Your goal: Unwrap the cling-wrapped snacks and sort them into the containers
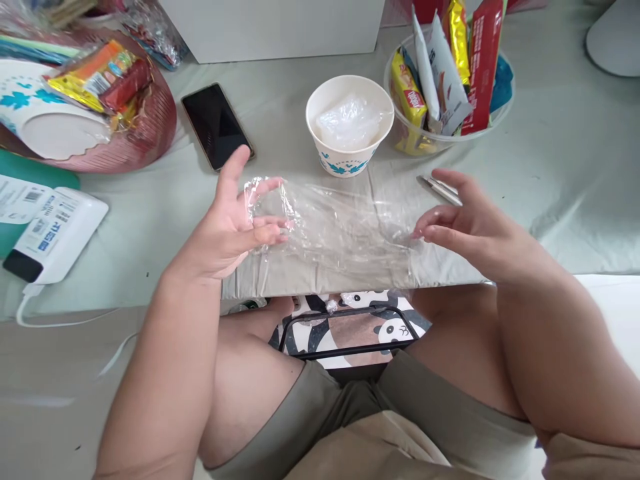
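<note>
A thin, crinkled clear plastic bag (345,223) stretches between my two hands above the front edge of the table. My left hand (233,223) holds its left end, with the thumb near the lower fingers, the upper finger raised, and film over some fingertips. At the other end, my right hand (465,223) pinches the plastic between thumb and fingertips, its index finger lifted. Just beyond the bag stands a white paper bowl (346,160) with a blue leaf print. Folded clear plastic (350,120) lies inside that bowl. A slim metallic tool (440,190), partly hidden, lies behind my right hand.
A smartphone (219,127) lies at the back left, beside a pink basket (155,127) of packets. A clear tub (450,143) of snack packets stands back right. A white device (65,233) with a cable sits left. The cloth-covered table (565,200) ends above my lap.
</note>
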`<state>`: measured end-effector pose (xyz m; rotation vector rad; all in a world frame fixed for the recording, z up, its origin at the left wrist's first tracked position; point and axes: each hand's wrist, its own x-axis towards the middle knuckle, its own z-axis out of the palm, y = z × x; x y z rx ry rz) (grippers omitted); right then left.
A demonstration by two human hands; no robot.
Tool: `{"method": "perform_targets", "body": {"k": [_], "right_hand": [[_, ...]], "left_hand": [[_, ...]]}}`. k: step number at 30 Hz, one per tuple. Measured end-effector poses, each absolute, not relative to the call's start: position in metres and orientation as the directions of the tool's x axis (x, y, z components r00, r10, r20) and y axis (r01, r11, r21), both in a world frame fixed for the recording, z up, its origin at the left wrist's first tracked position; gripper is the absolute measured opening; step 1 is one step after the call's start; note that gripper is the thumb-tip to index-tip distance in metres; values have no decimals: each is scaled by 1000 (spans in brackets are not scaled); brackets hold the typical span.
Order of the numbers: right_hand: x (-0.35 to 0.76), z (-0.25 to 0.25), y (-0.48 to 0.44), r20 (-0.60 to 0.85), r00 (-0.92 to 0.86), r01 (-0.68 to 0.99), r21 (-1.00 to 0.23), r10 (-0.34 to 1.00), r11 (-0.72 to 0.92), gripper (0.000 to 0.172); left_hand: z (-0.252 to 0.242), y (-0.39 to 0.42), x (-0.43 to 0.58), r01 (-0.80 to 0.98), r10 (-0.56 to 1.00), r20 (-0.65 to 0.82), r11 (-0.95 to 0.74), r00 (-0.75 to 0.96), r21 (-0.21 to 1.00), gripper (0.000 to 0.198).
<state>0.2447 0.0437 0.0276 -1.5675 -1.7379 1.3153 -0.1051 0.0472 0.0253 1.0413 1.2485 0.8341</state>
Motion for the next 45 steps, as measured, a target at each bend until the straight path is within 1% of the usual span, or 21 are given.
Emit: {"method": "perform_targets", "body": {"k": [2, 6, 8, 11, 13, 17, 20, 23, 25, 27, 30, 32, 33, 36, 37, 38, 39, 40, 42, 43, 45], "right_hand": [[241, 25, 43, -170, -234, 483, -875, 957, -37, 89], [230, 10, 46, -78, -198, 501, -865, 977, 32, 99], [225, 2, 47, -95, -189, 467, -884, 977, 4, 101], [220, -2, 46, -166, -137, 450, -889, 977, -88, 102], [218, 2, 40, -202, -90, 453, -880, 975, -141, 102], [215, 11, 21, -268, -40, 466, -857, 963, -219, 101], [216, 10, 7, -321, -37, 463, -845, 946, -268, 96], [216, 7, -1, -338, -23, 468, -835, 941, -289, 90], [216, 6, -3, -334, -18, 490, -825, 943, -283, 89], [215, 7, -3, -324, -20, 526, -808, 946, -266, 90], [214, 10, -4, -313, -30, 616, -754, 949, -229, 86], [214, 11, -6, -279, -29, 727, -665, 960, -171, 81], [215, 12, -8, -253, -21, 797, -588, 967, -137, 79], [219, 18, -15, -200, 32, 959, -271, 979, -87, 78], [220, 21, -17, -185, 46, 979, -186, 982, -81, 79], [220, 25, -17, -160, 44, 989, -135, 986, -66, 78], [220, 28, -16, -120, 17, 992, -122, 993, -32, 76], [217, 30, -13, -70, -36, 990, -142, 997, 25, 71], [206, 34, -1, 16, -186, 955, -230, 982, 185, 58], [198, 34, 7, 29, -255, 929, -270, 966, 253, 54], [178, 33, 25, -51, -335, 908, -284, 941, 308, 55]], "left_hand": [[27, 47, -105, 41, 919, -354, 353, 170, 935, 141], [25, 48, -102, 142, 908, -397, 379, 134, 914, 118], [24, 49, -100, 148, 899, -431, 417, 75, 897, 96], [26, 52, -99, 123, 887, -461, 462, -41, 878, 50], [29, 54, -100, 110, 878, -471, 479, -88, 871, 31], [33, 53, -107, 55, 849, -526, 528, -37, 848, 38], [35, 50, -111, 83, 856, -517, 514, 12, 854, 19], [38, 47, -112, 130, 849, -526, 517, 46, 846, 16], [41, 45, -112, 214, 851, -524, 506, 34, 836, 15], [42, 43, -113, 353, 861, -507, 465, 32, 812, 14], [39, 41, -116, 557, 871, -488, 378, 56, 740, 16], [34, 40, -117, 674, 865, -499, 332, 62, 660, 19], [32, 39, -117, 729, 864, -499, 299, 67, 616, 21], [28, 37, -116, 849, 889, -449, 168, 89, 501, 26], [28, 36, -116, 873, 899, -428, 136, 91, 469, 26], [29, 35, -114, 889, 906, -413, 115, 88, 442, 25], [29, 35, -113, 901, 912, -402, 105, 82, 420, 24], [30, 34, -112, 910, 914, -398, 100, 75, 402, 23], [32, 35, -110, 919, 916, -395, 90, 74, 383, 22], [32, 35, -109, 921, 917, -391, 83, 79, 381, 23], [32, 36, -107, 920, 919, -386, 77, 84, 384, 25]]}}
